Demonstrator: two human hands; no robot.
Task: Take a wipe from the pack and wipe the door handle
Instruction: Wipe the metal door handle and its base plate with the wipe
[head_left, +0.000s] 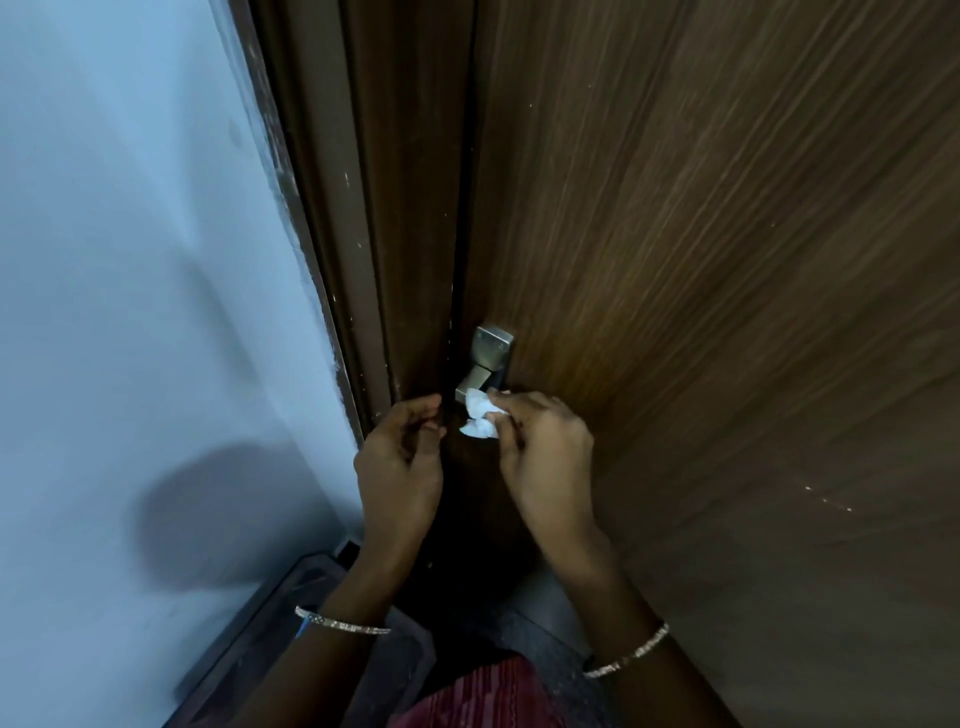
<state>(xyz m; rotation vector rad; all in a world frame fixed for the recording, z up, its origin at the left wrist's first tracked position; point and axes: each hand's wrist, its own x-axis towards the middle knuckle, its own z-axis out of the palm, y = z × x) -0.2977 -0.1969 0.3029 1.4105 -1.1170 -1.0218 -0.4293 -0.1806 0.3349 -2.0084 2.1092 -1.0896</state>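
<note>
A silver metal door handle (483, 371) with a square plate sits on the brown wooden door (701, 260), close to its left edge. My right hand (545, 447) pinches a crumpled white wipe (480, 413) that touches the lower end of the handle. My left hand (402, 457) hovers just left of the wipe, fingers curled and slightly apart, holding nothing that I can see. The lever of the handle is partly hidden behind the wipe. No wipe pack is in view.
A brown door frame (358, 234) runs along the door's left side, next to a pale blue wall (130, 234). A dark floor strip (291, 613) lies below. Both wrists wear thin bangles.
</note>
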